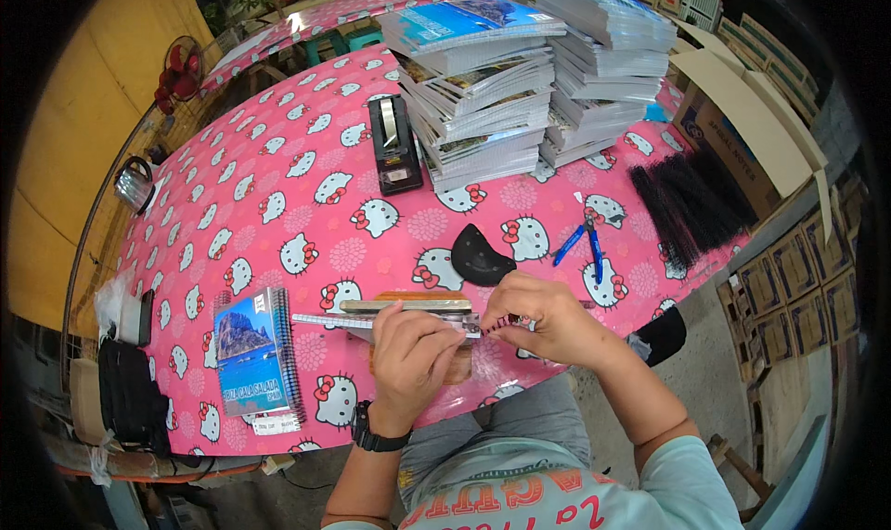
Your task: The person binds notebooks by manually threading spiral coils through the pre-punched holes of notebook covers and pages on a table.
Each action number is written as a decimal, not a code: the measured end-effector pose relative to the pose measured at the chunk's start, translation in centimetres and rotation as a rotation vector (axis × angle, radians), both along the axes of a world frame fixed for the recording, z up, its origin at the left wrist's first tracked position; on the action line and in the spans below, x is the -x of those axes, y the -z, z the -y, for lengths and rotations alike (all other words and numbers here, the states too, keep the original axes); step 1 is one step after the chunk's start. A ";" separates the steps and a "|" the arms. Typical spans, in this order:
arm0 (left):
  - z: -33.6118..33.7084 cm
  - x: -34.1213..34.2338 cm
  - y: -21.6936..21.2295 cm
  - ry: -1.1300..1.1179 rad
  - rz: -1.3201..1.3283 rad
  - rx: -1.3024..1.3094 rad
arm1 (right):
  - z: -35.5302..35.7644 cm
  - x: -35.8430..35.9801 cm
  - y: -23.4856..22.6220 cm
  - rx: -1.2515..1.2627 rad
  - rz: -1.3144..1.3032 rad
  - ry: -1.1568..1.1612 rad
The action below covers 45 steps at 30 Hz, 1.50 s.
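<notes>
Here's the left hand (408, 349), fingers closed on the white page block (325, 321) above the wooden board (458, 370). At the block's right end, the right hand (538, 316) pinches a dark piece (501, 323), mostly hidden by fingers; I can't make out its shape.

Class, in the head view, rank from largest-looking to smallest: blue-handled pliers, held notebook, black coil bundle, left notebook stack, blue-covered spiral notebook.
1. Left notebook stack
2. Black coil bundle and blue-covered spiral notebook: too alike to rank
3. Blue-handled pliers
Held notebook: unranked; edge-on, partly covered
</notes>
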<state>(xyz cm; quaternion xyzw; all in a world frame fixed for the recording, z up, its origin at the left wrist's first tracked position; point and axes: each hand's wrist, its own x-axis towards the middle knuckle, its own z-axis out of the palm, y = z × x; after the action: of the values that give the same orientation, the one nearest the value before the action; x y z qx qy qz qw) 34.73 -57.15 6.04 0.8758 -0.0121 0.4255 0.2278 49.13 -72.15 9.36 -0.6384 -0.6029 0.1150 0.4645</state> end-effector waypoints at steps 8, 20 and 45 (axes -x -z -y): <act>-0.1 -1.1 -0.8 -0.038 -0.031 -0.012 | 0.3 -0.2 -0.3 0.149 -0.048 0.035; 0.5 -2.1 -2.7 -0.064 -0.235 -0.034 | -3.2 -10.1 4.9 0.358 -0.102 0.271; -1.8 -0.9 -2.0 0.185 -0.344 -0.154 | -5.1 -10.2 5.6 0.666 0.503 -0.007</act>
<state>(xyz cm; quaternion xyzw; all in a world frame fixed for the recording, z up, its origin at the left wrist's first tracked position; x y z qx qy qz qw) 35.63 -55.39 7.99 0.9455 -0.0858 0.2448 0.1968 59.29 -67.09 3.73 -0.7598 -0.6296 0.1460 0.0704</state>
